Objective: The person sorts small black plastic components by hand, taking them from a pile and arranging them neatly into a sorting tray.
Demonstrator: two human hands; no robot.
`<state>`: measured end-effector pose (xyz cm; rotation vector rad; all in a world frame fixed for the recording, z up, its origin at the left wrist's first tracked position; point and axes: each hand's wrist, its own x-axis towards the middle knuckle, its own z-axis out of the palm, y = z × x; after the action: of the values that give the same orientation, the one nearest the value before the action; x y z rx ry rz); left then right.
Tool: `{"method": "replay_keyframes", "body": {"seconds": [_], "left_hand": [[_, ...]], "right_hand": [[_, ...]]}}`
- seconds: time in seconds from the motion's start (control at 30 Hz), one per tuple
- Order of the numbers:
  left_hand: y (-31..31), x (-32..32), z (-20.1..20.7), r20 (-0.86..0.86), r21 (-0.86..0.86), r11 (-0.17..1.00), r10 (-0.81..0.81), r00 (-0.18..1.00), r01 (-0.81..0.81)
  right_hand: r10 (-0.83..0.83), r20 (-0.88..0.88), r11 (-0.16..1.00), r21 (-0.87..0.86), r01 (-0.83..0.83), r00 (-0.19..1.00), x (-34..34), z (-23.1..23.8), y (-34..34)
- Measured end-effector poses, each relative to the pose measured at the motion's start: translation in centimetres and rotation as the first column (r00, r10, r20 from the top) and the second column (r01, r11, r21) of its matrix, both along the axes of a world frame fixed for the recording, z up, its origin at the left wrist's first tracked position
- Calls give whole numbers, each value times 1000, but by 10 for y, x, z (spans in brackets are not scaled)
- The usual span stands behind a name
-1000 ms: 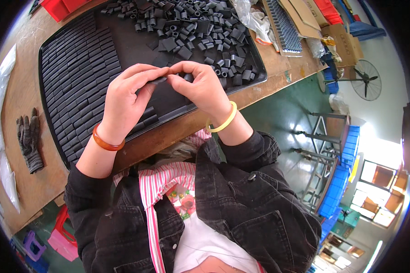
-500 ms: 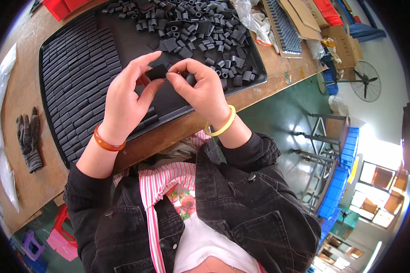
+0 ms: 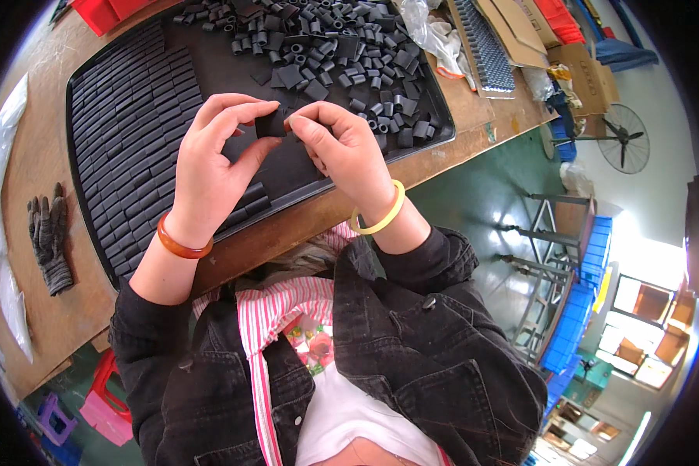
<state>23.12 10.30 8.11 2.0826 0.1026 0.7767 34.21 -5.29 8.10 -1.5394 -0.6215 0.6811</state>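
My left hand (image 3: 217, 159) grips a small black flat-faced piece (image 3: 270, 124) between thumb and fingertips, above the black tray (image 3: 303, 189). My right hand (image 3: 346, 151) is closed, its thumb and forefinger pinched at the right edge of that piece. Its other fingers curl in, and whether anything lies under them is hidden. Left of my hands, black tubular pieces (image 3: 136, 147) lie side by side in tight rows in the tray. Beyond my right hand is a loose heap of similar short black tubes (image 3: 326, 54), some showing round open ends.
A dark knitted glove (image 3: 50, 237) and clear plastic film (image 3: 4, 171) lie on the wooden table (image 3: 93, 326) at left. Red bins (image 3: 105, 12) stand at the far left. Cardboard (image 3: 512, 35) and plastic bags (image 3: 431, 35) lie at far right. A fan (image 3: 625, 140) stands beyond.
The black piece has turned between my fingers so more of its flat face shows. A dark piece seen under my right fingers earlier no longer shows there.
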Motion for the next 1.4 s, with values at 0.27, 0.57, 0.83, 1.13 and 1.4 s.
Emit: {"method": "replay_keyframes", "body": {"seconds": [0.27,0.57,0.83,1.13,1.4], "left_hand": [[0,0,-2,-35,-89,994,-61,998,58],[1,0,-2,-53,-94,994,-68,996,63],[0,0,-1,-61,-54,997,-53,997,50],[1,0,-3,-24,107,994,-19,1000,22],[0,0,-4,-11,86,996,-32,999,33]], "right_hand": [[46,-59,999,25,-45,997,-1,2,0],[30,-79,999,25,-28,996,2,4,0],[18,-79,1000,3,-18,997,4,4,0],[31,-113,999,-16,-33,993,5,5,0],[42,-203,999,22,-38,978,6,6,0]]}}
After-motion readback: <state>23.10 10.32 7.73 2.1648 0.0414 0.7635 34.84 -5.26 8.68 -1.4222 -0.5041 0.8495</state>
